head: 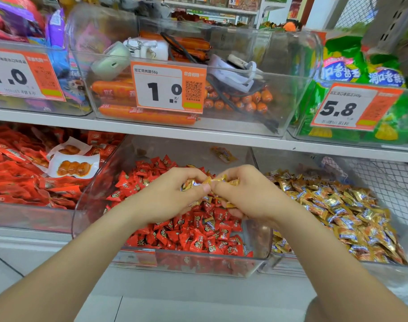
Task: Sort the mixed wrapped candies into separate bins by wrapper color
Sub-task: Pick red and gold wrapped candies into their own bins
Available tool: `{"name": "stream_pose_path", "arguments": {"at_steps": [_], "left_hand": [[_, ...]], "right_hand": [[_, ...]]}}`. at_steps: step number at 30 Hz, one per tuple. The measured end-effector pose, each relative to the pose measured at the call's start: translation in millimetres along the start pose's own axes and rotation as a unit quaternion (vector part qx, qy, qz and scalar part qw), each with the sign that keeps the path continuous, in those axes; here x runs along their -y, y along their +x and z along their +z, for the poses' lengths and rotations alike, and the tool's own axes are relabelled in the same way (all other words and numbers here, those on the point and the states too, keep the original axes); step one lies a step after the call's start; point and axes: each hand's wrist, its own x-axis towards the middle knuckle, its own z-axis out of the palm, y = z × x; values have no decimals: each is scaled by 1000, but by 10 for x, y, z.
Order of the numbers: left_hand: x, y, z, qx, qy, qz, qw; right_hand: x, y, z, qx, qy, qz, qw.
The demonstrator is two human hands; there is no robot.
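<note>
Shop shelving carries clear bins, and over the red-candy bin my left hand and right hand meet, fingers pinched on a few gold-wrapped candies, whose gold bin lies just rightward, nearer my right hand.

Both bare forearms reach forward; left hand and right hand meet fingertip to fingertip, fingers curled, pinching.

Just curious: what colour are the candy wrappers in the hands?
The held candies are gold, per the head view.
</note>
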Motion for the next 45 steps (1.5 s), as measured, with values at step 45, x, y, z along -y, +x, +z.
{"name": "stream_pose_path", "arguments": {"at_steps": [45], "left_hand": [[-111, 314, 769, 187, 236, -10, 954]], "right_hand": [[-437, -380, -600, -114, -193, -206, 953]]}}
